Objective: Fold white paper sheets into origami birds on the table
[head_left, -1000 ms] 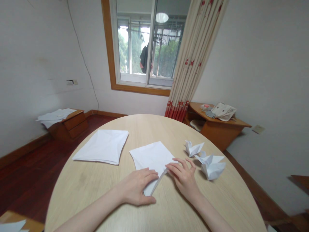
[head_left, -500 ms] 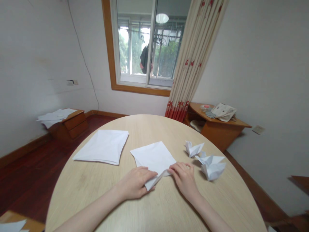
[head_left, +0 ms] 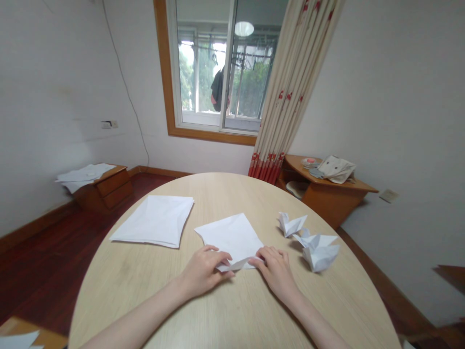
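A white sheet of paper (head_left: 230, 235) lies turned like a diamond on the round table, its near edge lifted and bent back over itself. My left hand (head_left: 206, 270) pinches the near left part of that edge, thumb below and fingers above. On the near right part, my right hand (head_left: 274, 266) holds the paper between thumb and fingers, its fingertips partly hidden by the hand's back. Right of my right hand stand several folded paper figures (head_left: 321, 254), with a smaller folded paper figure (head_left: 291, 224) behind them.
A stack of white paper (head_left: 154, 220) lies at the left of the wooden table (head_left: 232, 320). Beyond the table are a low drawer cabinet (head_left: 114, 186) at left and a corner shelf (head_left: 327, 198) with a cloth bag at right. A curtain (head_left: 286, 97) hangs beside the window.
The near corner of the sheet, which pointed toward me, is now turned up and back. My left hand has shifted slightly away from me with it; my right hand moved slightly.
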The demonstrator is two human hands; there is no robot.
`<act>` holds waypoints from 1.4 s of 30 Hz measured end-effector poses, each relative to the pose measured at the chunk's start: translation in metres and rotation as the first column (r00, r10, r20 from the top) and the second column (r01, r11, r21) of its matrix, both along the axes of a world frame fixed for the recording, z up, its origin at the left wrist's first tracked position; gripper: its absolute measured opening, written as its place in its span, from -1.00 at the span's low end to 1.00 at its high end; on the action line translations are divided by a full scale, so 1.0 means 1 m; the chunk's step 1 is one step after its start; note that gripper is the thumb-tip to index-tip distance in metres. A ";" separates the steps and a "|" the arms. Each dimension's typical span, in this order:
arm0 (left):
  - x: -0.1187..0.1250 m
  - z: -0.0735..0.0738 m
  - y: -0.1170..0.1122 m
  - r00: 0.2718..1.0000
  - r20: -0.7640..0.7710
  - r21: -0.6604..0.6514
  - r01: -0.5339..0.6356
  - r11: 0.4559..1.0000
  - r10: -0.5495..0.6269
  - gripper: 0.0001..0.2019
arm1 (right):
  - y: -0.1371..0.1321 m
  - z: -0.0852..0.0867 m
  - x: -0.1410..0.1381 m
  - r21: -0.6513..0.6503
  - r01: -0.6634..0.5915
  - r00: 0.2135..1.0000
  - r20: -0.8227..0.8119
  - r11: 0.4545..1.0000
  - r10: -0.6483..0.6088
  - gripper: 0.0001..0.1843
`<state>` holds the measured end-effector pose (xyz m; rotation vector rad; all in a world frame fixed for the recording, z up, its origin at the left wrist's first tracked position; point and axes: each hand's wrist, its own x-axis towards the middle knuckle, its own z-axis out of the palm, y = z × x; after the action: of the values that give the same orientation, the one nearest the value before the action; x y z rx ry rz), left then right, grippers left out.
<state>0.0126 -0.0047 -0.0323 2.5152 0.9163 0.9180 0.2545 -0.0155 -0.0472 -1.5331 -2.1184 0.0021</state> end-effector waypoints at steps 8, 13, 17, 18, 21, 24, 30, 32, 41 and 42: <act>0.001 -0.009 0.003 0.944 0.274 -0.073 -0.172 0.982 0.186 -0.83 | 0.000 0.010 -0.001 -0.137 -0.028 0.999 -0.018 0.990 0.026 -0.66; 0.001 -0.008 0.005 0.886 0.368 -0.216 -0.213 0.953 0.282 -0.89 | 0.000 0.016 0.000 -0.163 -0.025 0.999 -0.049 0.986 0.017 -0.71; -0.001 -0.009 0.010 0.813 0.416 -0.292 -0.305 0.907 0.407 -0.87 | 0.001 0.016 0.005 -0.153 -0.049 0.998 -0.052 0.987 0.042 -0.70; -0.002 -0.009 0.012 0.793 0.421 -0.307 -0.334 0.891 0.442 -0.86 | 0.002 0.015 0.007 -0.150 -0.053 0.998 -0.052 0.987 0.046 -0.69; -0.004 -0.009 0.017 0.770 0.401 -0.328 -0.386 0.862 0.497 -0.85 | 0.004 0.014 0.010 -0.153 -0.037 0.998 -0.050 0.988 0.029 -0.65; -0.005 -0.009 0.019 0.781 0.368 -0.324 -0.400 0.857 0.504 -0.83 | 0.004 0.016 0.010 -0.168 -0.041 0.998 -0.052 0.985 0.032 -0.66; -0.006 -0.008 0.017 0.789 0.346 -0.313 -0.413 0.856 0.507 -0.76 | -0.001 0.025 0.005 -0.244 -0.136 0.989 -0.084 0.960 0.118 -0.75; -0.006 -0.007 0.016 0.795 0.344 -0.313 -0.405 0.859 0.500 -0.74 | -0.003 0.027 0.004 -0.258 -0.154 0.985 -0.114 0.954 0.128 -0.77; -0.006 -0.002 0.011 0.790 0.347 -0.265 -0.434 0.861 0.505 -0.76 | -0.010 0.029 -0.003 -0.431 -0.189 0.979 -0.147 0.882 0.138 -0.71; -0.006 -0.002 0.011 0.787 0.348 -0.256 -0.442 0.860 0.509 -0.77 | -0.010 0.029 -0.004 -0.442 -0.210 0.976 -0.147 0.872 0.160 -0.70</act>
<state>0.0065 0.0064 -0.0342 1.8642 1.4428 1.3861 0.2507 -0.0259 -0.0184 -1.5222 -2.2733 0.6813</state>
